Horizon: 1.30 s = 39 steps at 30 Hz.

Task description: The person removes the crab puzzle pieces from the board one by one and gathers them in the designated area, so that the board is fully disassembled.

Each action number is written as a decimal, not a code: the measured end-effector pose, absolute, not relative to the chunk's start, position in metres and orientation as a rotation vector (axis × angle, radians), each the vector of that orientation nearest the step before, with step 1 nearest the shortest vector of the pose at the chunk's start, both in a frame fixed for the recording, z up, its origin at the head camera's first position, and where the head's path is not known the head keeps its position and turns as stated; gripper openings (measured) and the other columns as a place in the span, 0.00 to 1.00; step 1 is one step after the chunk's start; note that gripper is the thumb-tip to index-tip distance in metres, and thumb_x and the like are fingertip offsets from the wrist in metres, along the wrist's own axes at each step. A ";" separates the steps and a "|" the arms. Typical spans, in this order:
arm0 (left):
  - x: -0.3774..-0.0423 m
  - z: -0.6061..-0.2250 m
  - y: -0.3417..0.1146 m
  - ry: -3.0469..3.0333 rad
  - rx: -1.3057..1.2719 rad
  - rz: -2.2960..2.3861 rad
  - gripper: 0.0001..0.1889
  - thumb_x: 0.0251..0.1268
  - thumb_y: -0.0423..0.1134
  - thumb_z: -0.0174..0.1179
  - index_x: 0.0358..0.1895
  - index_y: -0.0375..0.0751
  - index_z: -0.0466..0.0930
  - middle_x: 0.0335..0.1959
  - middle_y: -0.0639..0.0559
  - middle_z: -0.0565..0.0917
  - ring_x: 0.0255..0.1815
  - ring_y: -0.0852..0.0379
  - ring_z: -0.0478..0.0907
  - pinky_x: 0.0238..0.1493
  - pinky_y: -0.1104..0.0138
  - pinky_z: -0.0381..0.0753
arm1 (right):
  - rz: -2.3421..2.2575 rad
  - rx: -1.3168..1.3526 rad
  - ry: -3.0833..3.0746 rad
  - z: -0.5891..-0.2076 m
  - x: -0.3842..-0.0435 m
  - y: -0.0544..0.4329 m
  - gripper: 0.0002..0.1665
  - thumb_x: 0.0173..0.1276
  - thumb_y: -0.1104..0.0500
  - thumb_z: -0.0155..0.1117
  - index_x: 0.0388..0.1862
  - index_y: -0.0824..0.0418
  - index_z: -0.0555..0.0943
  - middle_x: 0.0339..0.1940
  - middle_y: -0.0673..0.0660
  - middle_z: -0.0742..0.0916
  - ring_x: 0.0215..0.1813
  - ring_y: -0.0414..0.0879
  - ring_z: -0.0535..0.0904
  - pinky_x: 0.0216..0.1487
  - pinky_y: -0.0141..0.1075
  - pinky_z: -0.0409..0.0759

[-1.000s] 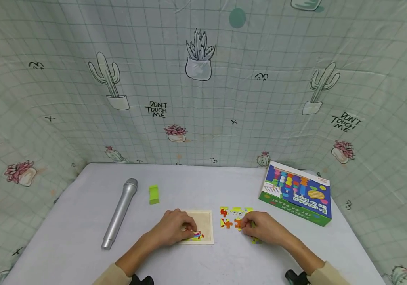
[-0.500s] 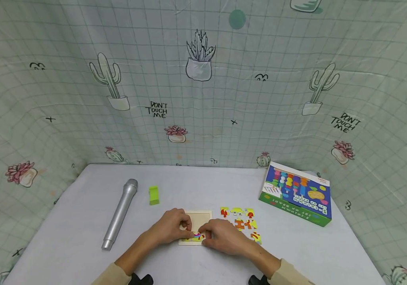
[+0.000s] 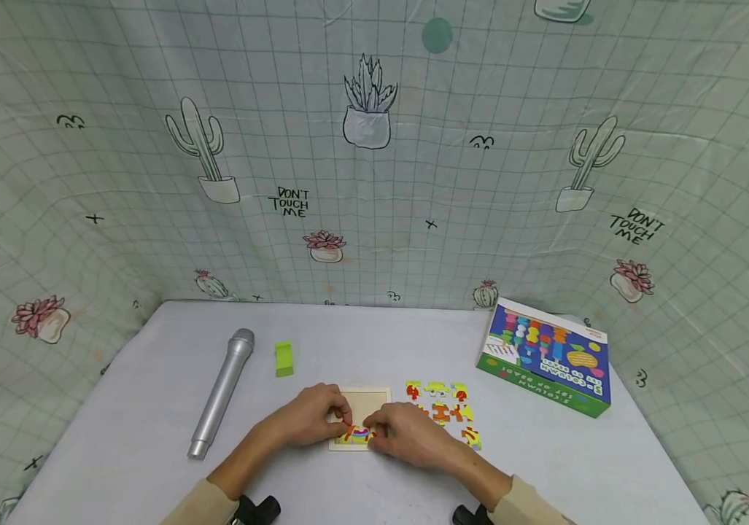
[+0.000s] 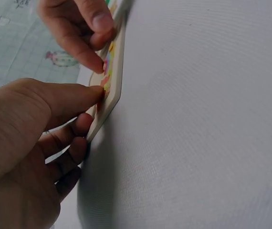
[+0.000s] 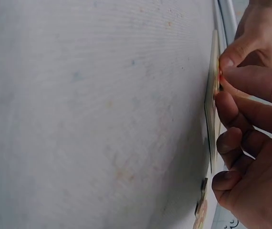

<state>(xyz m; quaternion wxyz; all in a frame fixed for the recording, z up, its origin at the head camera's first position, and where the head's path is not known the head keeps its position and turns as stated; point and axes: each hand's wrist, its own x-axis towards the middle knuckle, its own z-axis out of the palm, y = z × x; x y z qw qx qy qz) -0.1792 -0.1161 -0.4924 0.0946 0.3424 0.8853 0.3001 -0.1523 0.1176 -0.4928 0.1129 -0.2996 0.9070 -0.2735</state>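
A light wooden puzzle tray (image 3: 369,399) lies flat on the white table, with colourful jigsaw pieces (image 3: 361,435) along its near side. At the tray's left, my left hand (image 3: 308,417) pinches a puzzle piece with red on it, thumb low on the tray in the left wrist view. Opposite it, my right hand (image 3: 410,436) holds a puzzle piece at the tray's near right, thumb and forefinger close together; the piece is mostly hidden behind the fingertips. Several loose yellow and orange jigsaw pieces (image 3: 440,413) lie right of the tray, partly covered by the right hand.
A silver microphone-shaped stick (image 3: 222,394) lies at the left. A small lime-green block (image 3: 284,359) is behind the left hand. At the back right sits a blue and green toy box (image 3: 545,357). A grid-patterned cloth (image 3: 374,182) hangs behind the table.
My right hand has come left from the loose pieces to the tray, taking a puzzle piece with it. My left hand has stayed at the tray, its fingertips shifting slightly left.
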 end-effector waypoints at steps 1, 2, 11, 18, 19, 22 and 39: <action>-0.179 -0.492 -0.116 2.622 1.014 0.889 0.04 0.59 0.36 0.71 0.30 0.50 0.85 0.30 0.60 0.78 0.35 0.63 0.72 0.39 0.69 0.70 | -0.813 -0.875 2.654 -0.493 -0.153 0.117 0.15 0.63 0.57 0.71 0.49 0.56 0.87 0.24 0.37 0.79 0.29 0.30 0.72 0.35 0.27 0.71; -0.179 -0.491 -0.116 2.621 1.014 0.887 0.04 0.59 0.35 0.71 0.30 0.49 0.85 0.30 0.60 0.78 0.35 0.63 0.72 0.39 0.69 0.70 | -0.823 -0.874 2.649 -0.493 -0.153 0.117 0.15 0.63 0.58 0.71 0.49 0.56 0.87 0.23 0.37 0.79 0.28 0.30 0.72 0.34 0.27 0.71; -0.178 -0.492 -0.116 2.653 1.022 0.879 0.07 0.58 0.35 0.72 0.29 0.52 0.83 0.30 0.60 0.78 0.34 0.62 0.72 0.40 0.68 0.68 | -0.908 -0.827 2.637 -0.495 -0.158 0.117 0.11 0.62 0.61 0.70 0.44 0.57 0.88 0.23 0.39 0.79 0.26 0.31 0.71 0.31 0.27 0.71; -0.179 -0.493 -0.114 2.656 0.988 0.862 0.07 0.58 0.36 0.71 0.29 0.53 0.83 0.30 0.60 0.78 0.35 0.63 0.72 0.41 0.68 0.68 | -0.952 -0.804 2.618 -0.495 -0.160 0.117 0.08 0.62 0.63 0.67 0.41 0.58 0.88 0.22 0.40 0.79 0.25 0.31 0.71 0.29 0.28 0.70; -0.179 -0.494 -0.114 2.658 0.984 0.859 0.07 0.58 0.36 0.71 0.29 0.53 0.83 0.30 0.60 0.78 0.35 0.63 0.72 0.41 0.68 0.68 | -0.956 -0.800 2.616 -0.495 -0.160 0.117 0.08 0.63 0.63 0.67 0.41 0.58 0.88 0.22 0.40 0.79 0.25 0.31 0.71 0.29 0.28 0.70; -0.179 -0.494 -0.114 2.664 0.982 0.854 0.07 0.58 0.36 0.71 0.29 0.53 0.83 0.30 0.61 0.78 0.35 0.64 0.71 0.40 0.68 0.68 | -0.971 -0.789 2.611 -0.495 -0.160 0.116 0.08 0.63 0.63 0.67 0.40 0.57 0.88 0.22 0.40 0.79 0.25 0.31 0.71 0.29 0.28 0.70; -0.178 -0.491 -0.114 2.658 0.957 0.855 0.07 0.58 0.37 0.72 0.29 0.53 0.83 0.30 0.61 0.77 0.34 0.64 0.70 0.40 0.67 0.68 | -0.999 -0.762 2.599 -0.496 -0.161 0.115 0.05 0.63 0.61 0.69 0.38 0.56 0.87 0.21 0.41 0.79 0.23 0.32 0.71 0.27 0.28 0.70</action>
